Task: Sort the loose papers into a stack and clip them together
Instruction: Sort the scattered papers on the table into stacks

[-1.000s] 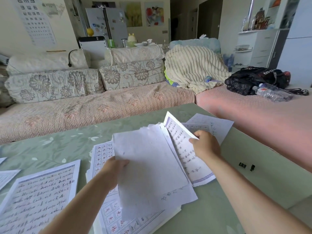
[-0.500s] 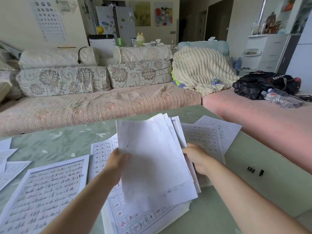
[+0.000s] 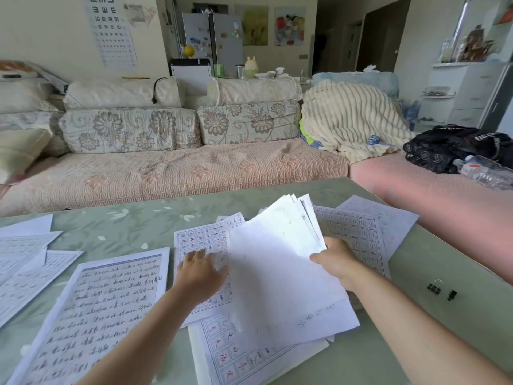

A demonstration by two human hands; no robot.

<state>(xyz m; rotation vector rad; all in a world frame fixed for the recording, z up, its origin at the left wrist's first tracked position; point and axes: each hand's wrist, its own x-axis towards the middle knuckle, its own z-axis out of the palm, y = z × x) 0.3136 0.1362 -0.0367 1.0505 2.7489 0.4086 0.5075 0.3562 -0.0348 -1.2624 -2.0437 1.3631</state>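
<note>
Progress, as a judgement: roughly midway through gathering, with one sheaf in hand, many pages not yet collected, edges not yet squared, clipping not begun.

Nearest the edge, a practice page (image 3: 230,354) with large red characters, flat on the table (image 3: 125,220) and partly under the sheaf. To its left, a handwritten page (image 3: 105,309), flat and part of no pile.

Further in, left hand (image 3: 198,270) relaxed, fingers spread and laid flat on a small-grid page (image 3: 200,237), gripping nothing. Right hand (image 3: 334,261) pinching the sheaf of papers (image 3: 277,268) at its right edge, thumb on the near face. Lower end of the sheaf down against the table pages as far as can be told, upper end lifted and fanned, corners out of line. Blank backs toward the camera, faint marks showing through; thin and a little limp, no creases visible.

To the right, two black binder clips (image 3: 440,291) on bare table, well apart from the sheaf, untouched.

Beyond, more loose paper: gridded pages (image 3: 358,232) behind the right hand, overlapping pages (image 3: 22,254) at the far left. Past the far table edge, a sofa (image 3: 166,168).
</note>
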